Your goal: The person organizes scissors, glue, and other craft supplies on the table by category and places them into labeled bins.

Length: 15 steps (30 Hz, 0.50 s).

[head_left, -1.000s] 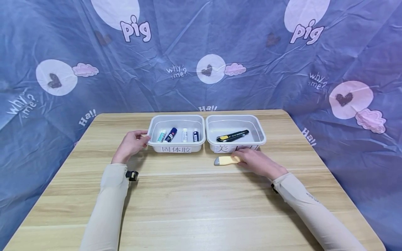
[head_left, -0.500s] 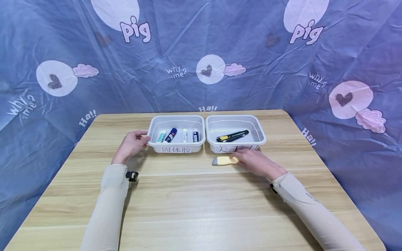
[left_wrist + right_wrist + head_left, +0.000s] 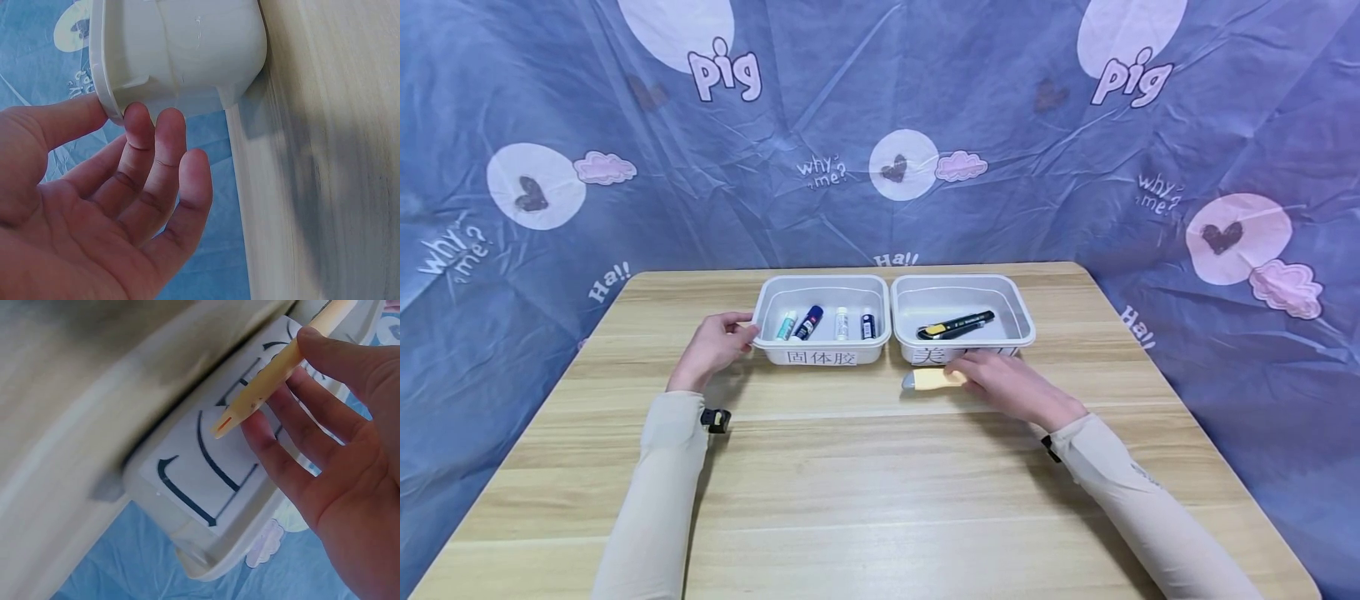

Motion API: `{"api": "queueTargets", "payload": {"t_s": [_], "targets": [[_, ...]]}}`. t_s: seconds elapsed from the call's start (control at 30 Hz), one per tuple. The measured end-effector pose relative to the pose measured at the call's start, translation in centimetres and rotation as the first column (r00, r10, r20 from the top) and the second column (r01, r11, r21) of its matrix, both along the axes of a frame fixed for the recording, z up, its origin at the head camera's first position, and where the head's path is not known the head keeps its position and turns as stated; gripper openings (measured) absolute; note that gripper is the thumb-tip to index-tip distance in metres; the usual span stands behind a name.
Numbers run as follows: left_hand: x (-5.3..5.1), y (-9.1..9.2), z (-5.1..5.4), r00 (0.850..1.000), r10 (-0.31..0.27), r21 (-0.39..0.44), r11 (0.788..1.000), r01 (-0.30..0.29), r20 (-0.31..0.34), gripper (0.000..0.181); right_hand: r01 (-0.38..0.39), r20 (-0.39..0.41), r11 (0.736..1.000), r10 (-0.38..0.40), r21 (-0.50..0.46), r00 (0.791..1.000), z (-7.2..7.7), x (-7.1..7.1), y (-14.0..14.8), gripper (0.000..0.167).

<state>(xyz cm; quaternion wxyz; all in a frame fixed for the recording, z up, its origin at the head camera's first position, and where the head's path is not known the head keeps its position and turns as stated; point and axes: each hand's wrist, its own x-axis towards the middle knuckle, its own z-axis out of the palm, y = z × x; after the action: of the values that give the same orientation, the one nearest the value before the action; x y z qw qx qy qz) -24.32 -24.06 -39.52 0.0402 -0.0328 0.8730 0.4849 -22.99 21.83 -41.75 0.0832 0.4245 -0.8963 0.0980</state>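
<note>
My left hand (image 3: 718,346) holds the left rim of a white plastic bin (image 3: 822,344), thumb on the lip and fingertips under it in the left wrist view. Inside this bin lie several glue sticks, among them a dark blue one (image 3: 809,321) and a white one (image 3: 842,323). My right hand (image 3: 1011,385) pinches a yellow utility knife (image 3: 934,380) with a grey end between thumb and fingers. The knife is in front of the label on a second white bin (image 3: 1028,331). Black utility knives (image 3: 957,324), one with a yellow part, lie in that second bin.
Both bins stand side by side near the back of the wooden table (image 3: 850,483), with paper labels on their front walls. A blue printed cloth (image 3: 820,225) hangs behind the table and along its sides.
My right hand and the yellow utility knife have shifted slightly left and up. The left hand and both bins stay where they were.
</note>
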Motion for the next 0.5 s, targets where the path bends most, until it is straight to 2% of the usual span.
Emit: {"api": "queueTargets", "payload": {"t_s": [0.2,0.5], "targets": [[0.0,0.0,0.0,1.0,0.004,0.006,1.0,-0.004,0.0,0.046,-0.016,-0.026,1.0,0.016,-0.004,1.0,0.7,0.3,-0.1,0.034],[0.0,0.0,0.0,1.0,0.001,0.012,1.0,-0.001,-0.008,0.046,-0.037,-0.025,0.999,0.037,-0.003,0.999,1.5,0.4,-0.3,0.033]]}}
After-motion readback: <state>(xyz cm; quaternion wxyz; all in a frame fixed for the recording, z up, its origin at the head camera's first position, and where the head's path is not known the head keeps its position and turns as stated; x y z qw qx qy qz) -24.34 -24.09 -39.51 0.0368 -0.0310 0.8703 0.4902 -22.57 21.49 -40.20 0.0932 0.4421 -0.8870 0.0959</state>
